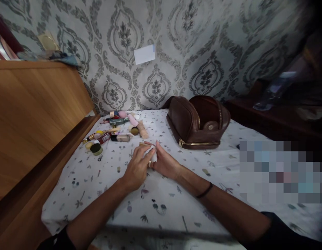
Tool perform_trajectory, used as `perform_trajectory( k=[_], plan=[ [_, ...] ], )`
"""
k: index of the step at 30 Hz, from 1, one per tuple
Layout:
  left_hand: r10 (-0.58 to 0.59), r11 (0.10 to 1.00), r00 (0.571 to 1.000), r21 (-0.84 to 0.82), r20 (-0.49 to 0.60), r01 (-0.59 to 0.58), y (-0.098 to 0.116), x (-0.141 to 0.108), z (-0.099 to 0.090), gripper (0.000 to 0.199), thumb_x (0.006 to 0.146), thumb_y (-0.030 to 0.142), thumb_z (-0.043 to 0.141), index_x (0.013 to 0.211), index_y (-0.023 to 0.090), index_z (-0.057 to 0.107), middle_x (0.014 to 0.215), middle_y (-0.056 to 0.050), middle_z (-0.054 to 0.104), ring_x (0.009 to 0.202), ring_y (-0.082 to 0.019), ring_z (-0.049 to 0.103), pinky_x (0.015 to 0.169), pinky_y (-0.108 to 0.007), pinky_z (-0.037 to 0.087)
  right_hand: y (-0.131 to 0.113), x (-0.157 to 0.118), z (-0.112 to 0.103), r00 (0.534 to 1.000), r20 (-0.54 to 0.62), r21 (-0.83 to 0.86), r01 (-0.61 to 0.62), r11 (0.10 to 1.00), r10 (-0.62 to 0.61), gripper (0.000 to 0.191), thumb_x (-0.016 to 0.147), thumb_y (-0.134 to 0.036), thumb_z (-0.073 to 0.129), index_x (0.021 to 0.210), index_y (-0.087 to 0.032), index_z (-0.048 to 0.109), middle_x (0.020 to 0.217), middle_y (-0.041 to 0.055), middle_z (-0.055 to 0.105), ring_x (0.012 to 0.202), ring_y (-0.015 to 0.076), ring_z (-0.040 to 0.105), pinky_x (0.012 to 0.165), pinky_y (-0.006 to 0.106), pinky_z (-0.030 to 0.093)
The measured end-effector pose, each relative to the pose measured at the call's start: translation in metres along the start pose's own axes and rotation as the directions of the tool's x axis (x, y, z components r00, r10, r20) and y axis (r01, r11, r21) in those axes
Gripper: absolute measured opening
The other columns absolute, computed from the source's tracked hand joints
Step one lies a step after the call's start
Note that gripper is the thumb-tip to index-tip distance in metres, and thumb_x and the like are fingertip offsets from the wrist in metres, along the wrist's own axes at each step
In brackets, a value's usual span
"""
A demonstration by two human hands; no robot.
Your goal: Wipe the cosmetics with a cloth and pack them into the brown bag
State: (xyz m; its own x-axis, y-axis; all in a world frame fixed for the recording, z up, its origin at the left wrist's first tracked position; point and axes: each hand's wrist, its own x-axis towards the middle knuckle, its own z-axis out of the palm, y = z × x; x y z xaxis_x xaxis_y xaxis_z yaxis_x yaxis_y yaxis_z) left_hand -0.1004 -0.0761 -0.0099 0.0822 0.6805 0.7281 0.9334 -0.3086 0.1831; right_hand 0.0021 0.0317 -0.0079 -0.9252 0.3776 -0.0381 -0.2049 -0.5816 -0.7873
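The left hand (138, 167) and right hand (166, 164) are closing narrowly around a small white item (153, 155) above the middle of the printed sheet (103, 194) — forearms slanting inward. Cosmetics (120, 138) are crowding the far left corner, labels unreadable — and an open brown bag (183, 119) is sitting near the far edge, beyond the right hand.

No lettering, brand, number or sign is legible on anything here.

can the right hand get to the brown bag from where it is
Probably yes: the brown bag stands just beyond the right hand, with only bare patterned cloth between, though that hand is busy at a white piece.
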Motion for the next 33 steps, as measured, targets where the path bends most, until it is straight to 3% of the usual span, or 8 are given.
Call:
perform_trajectory(
  k=[7, 16, 19, 22, 26, 30, 33],
  plan=[
    [0.037, 0.996, 0.999, 0.081, 0.007, -0.038, 0.002, 0.002, -0.005, 0.047, 0.097, 0.009, 0.032, 0.141, 0.021, 0.044, 0.129, -0.017, 0.049, 0.123, -0.029, 0.046, 0.102, -0.054, 0.044, -0.007, -0.005, 0.008, 0.993, 0.111, -0.050, -0.022, 0.998, 0.027, 0.062, 0.090, -0.074, 0.028, 0.117, -0.027, 0.058, 0.115, 0.0056, 0.068, 0.101, 0.0225, 0.066, 0.088, 0.043, 0.053],
    [0.182, 0.978, 0.975, 0.076, 0.123, -0.193, 0.001, -0.005, -0.014, 0.036, 0.090, -0.002, 0.037, 0.113, 0.013, 0.061, 0.114, -0.016, 0.054, 0.113, -0.026, 0.048, 0.092, -0.045, 0.053, -0.010, 0.000, -0.002, 0.998, 0.052, -0.032, 0.020, 0.999, -0.019, 0.060, 0.092, -0.072, 0.030, 0.118, -0.024, 0.056, 0.104, 0.0058, 0.071, 0.093, 0.0231, 0.067, 0.075, 0.038, 0.054],
    [0.226, 0.962, 0.960, 0.115, 0.168, -0.247, 0.001, -0.007, -0.015, 0.030, 0.091, -0.001, 0.040, 0.105, 0.011, 0.063, 0.113, -0.017, 0.055, 0.115, -0.028, 0.047, 0.091, -0.045, 0.054, -0.011, 0.001, -0.006, 0.999, 0.005, 0.018, 0.050, 0.999, -0.050, 0.046, 0.095, -0.059, 0.041, 0.119, -0.024, 0.057, 0.100, 0.0041, 0.072, 0.087, 0.0216, 0.067, 0.070, 0.034, 0.054],
    [0.249, 0.951, 0.958, 0.154, 0.140, -0.269, 0.000, -0.006, -0.016, 0.025, 0.091, 0.002, 0.043, 0.101, 0.012, 0.064, 0.114, -0.016, 0.055, 0.116, -0.029, 0.047, 0.092, -0.045, 0.053, -0.011, 0.002, -0.009, 0.998, -0.039, 0.140, 0.053, 0.989, -0.048, 0.022, 0.094, -0.034, 0.052, 0.109, -0.021, 0.063, 0.093, 0.0016, 0.073, 0.080, 0.0169, 0.067, 0.068, 0.028, 0.054],
    [0.174, 0.978, 0.982, 0.103, 0.074, -0.181, 0.000, -0.003, -0.019, 0.030, 0.092, 0.002, 0.038, 0.103, 0.014, 0.063, 0.115, -0.015, 0.052, 0.113, -0.027, 0.048, 0.093, -0.044, 0.051, -0.009, 0.002, -0.012, 0.998, -0.060, 0.320, 0.015, 0.947, 0.005, 0.010, 0.091, -0.021, 0.058, 0.096, -0.018, 0.066, 0.082, 0.0007, 0.073, 0.071, 0.0142, 0.066, 0.062, 0.025, 0.055],
    [0.035, 0.999, 0.999, 0.032, 0.029, -0.036, -0.001, -0.002, -0.022, 0.031, 0.093, 0.004, 0.034, 0.101, 0.016, 0.062, 0.117, -0.014, 0.051, 0.113, -0.026, 0.050, 0.096, -0.044, 0.048, -0.008, 0.003, -0.016, 0.999, -0.041, 0.379, -0.010, 0.925, 0.027, 0.011, 0.090, -0.020, 0.058, 0.098, -0.017, 0.065, 0.082, 0.0013, 0.075, 0.071, 0.0177, 0.069, 0.068, 0.034, 0.061],
    [-0.148, 0.989, 0.989, 0.007, -0.029, 0.148, -0.006, -0.002, -0.023, 0.026, 0.096, 0.009, 0.036, 0.104, 0.018, 0.058, 0.118, -0.013, 0.051, 0.117, -0.024, 0.050, 0.097, -0.041, 0.046, -0.009, 0.002, -0.018, 0.997, -0.063, 0.403, -0.010, 0.915, 0.039, 0.014, 0.090, -0.021, 0.055, 0.100, -0.017, 0.064, 0.087, 0.0044, 0.076, 0.081, 0.0218, 0.072, 0.079, 0.043, 0.061]
  ],
)
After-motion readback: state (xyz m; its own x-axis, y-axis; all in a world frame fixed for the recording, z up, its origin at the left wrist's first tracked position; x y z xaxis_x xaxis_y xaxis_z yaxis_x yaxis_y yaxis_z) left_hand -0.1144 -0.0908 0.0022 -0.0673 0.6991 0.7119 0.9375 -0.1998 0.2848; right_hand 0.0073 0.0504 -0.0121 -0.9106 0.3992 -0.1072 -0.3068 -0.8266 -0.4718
